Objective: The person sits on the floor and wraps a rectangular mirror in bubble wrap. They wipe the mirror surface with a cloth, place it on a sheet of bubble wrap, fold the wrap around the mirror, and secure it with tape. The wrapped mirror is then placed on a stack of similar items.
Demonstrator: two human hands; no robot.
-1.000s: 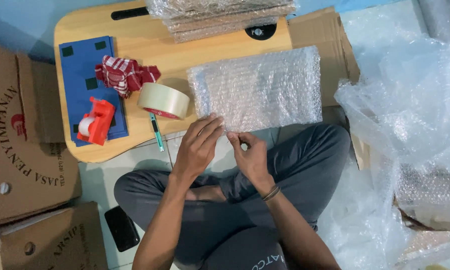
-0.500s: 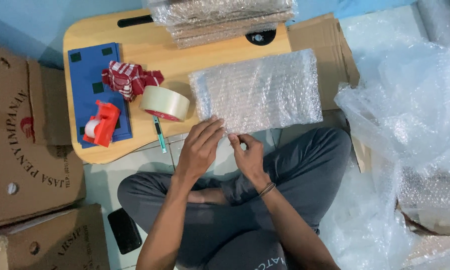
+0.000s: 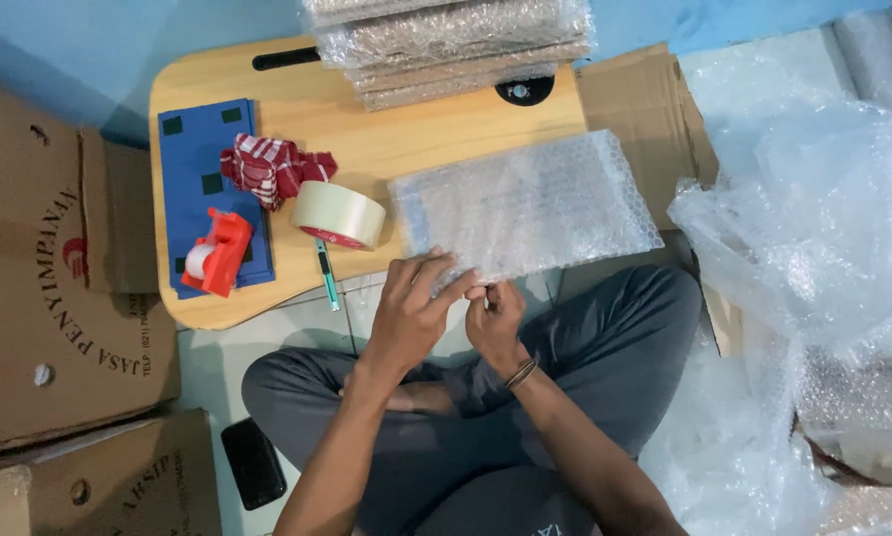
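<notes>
A flat parcel wrapped in bubble wrap [image 3: 525, 206] lies on the right side of a wooden lap table [image 3: 416, 134]. My left hand [image 3: 411, 313] rests on the parcel's near left corner, fingers pressed to its edge. My right hand [image 3: 494, 320] is right beside it, fingertips pinched at the same near edge; what it pinches is too small to tell. A roll of clear tape [image 3: 337, 213] stands just left of the parcel, with a thin green pen [image 3: 327, 275] below it.
A blue board [image 3: 203, 159] carries a red tape dispenser [image 3: 216, 253] and a red-and-white cloth [image 3: 272, 169]. Wrapped packages [image 3: 456, 45] are stacked at the far edge. Cardboard boxes [image 3: 59, 268] stand left, loose bubble wrap [image 3: 813, 248] right, a black phone [image 3: 253, 462] by my knee.
My two hands have come closer together at the parcel's near edge; the right hand moved left toward the left hand. The view shifted slightly.
</notes>
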